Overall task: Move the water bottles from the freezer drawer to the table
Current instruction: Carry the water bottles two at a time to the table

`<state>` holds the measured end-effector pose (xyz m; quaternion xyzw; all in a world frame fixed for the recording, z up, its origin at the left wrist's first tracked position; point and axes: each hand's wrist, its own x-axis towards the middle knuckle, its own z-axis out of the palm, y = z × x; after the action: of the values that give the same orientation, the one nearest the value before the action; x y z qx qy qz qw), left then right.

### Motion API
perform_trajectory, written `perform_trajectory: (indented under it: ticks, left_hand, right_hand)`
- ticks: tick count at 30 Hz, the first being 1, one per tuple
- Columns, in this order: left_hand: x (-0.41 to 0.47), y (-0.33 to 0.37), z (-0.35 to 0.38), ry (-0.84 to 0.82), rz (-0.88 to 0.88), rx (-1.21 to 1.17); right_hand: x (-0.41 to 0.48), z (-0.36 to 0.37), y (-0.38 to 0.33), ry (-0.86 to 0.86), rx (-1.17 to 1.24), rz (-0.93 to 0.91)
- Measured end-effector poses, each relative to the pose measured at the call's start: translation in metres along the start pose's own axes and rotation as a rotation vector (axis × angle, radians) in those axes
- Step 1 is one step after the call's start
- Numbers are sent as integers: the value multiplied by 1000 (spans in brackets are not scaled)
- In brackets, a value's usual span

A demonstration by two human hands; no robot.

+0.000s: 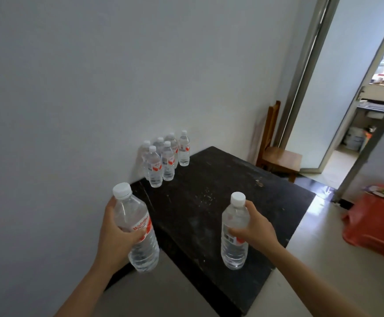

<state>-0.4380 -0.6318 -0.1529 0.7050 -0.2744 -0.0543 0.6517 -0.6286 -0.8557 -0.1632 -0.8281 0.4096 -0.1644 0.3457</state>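
Both hands' fingers wrap water bottles: left hand [117, 234] one, right hand [255, 227] another.

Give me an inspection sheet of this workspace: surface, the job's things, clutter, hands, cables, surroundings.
Surface: dark table against the wall, worn and speckled top.
Job's things: six standing bottles clustered at the far corner by the wall; left bottle and right bottle, both capped and upright.
Clutter: nothing seen on the table besides bottles.
Hands: left hand wraps the left bottle's middle; right hand grips the right bottle at its label; whether either bottle touches the table cannot be told.
Cables: nothing seen.
Surroundings: wooden chair beyond the table, open doorway, red plastic stool on the floor at right.
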Motion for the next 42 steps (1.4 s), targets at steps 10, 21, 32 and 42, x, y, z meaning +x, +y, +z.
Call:
perform_trajectory:
  ticks: [10, 21, 32, 42]
  left_hand:
    - [77, -60, -60, -129, -37, 18]
    - [139, -96, 1, -246, -2, -2]
    - [252, -128, 118, -228, 21, 123]
    - [317, -167, 199, -320, 72, 181]
  right_hand:
    - [-13, 61, -43, 42, 56, 174]
    - [58, 76, -35, 88, 23, 250]
    - [207, 77, -12, 88, 45, 262]
    - [279, 83, 7, 102, -19, 357]
